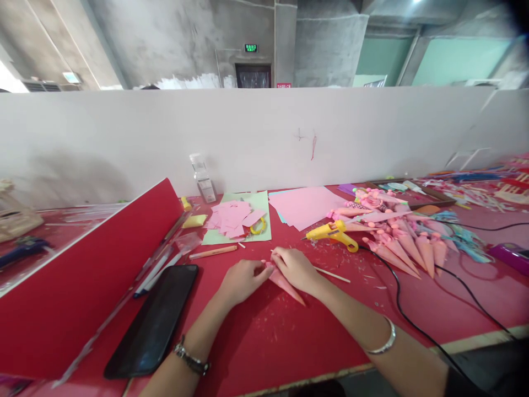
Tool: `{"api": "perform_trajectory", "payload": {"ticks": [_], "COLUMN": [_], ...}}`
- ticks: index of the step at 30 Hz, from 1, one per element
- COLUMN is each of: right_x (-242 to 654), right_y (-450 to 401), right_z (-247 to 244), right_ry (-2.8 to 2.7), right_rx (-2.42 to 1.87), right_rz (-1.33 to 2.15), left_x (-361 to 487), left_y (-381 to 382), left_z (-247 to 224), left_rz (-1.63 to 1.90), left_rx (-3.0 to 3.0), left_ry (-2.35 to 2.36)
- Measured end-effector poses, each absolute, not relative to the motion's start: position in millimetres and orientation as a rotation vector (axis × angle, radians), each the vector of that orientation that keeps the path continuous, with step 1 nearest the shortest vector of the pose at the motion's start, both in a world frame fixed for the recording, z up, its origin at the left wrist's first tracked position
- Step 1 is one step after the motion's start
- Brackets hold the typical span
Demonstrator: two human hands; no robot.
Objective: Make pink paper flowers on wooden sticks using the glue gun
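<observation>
A small pink paper cone (288, 288) lies between my hands on the red table (248, 342), its point toward me and slightly right. My left hand (243, 280) pinches the cone's wide end from the left. From the right, my right hand (296, 269) curls over the same end, fingertips pressed together there. The fingers hide what is at the cone's top. A thin wooden stick (334, 274) sticks out from beneath my right wrist. Beyond that hand rests a yellow glue gun (334, 234), nozzle pointing left.
Finished-looking pink cones (407, 251) are heaped at right, near the black cord (397, 292). Pink paper pieces (231, 218), pink sheets (306, 207) and a clear bottle (203, 179) stand toward the white partition (248, 138). At left are a black phone (155, 320) and a red divider (91, 281).
</observation>
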State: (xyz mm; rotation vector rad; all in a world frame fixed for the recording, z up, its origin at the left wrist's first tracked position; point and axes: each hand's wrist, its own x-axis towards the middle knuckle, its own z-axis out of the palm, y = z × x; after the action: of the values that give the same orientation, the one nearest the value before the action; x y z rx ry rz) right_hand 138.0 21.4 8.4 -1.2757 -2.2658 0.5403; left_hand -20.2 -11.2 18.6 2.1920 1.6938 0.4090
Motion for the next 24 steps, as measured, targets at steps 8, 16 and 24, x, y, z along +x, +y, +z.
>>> {"api": "perform_trajectory", "payload": {"ticks": [8,16,24], "right_x": [133.8,131.0,126.2], "right_y": [25.5,25.1,16.0], "right_z": [10.9,12.1,17.8], "right_ry": [-1.908,-1.816,-1.842], "right_rx": [-0.984,-0.883,-0.754], "right_rz": [0.834,0.992,0.936], "left_x": [-21.3,-19.1,-16.8], "left_y": [-5.0,-4.5,-5.1], "left_z": [10.7,20.3,14.9], "left_rz": [0.789,1.17,1.143], "left_rx": [2.009,1.879,1.803], "left_ry": [1.57,1.502,1.36]}}
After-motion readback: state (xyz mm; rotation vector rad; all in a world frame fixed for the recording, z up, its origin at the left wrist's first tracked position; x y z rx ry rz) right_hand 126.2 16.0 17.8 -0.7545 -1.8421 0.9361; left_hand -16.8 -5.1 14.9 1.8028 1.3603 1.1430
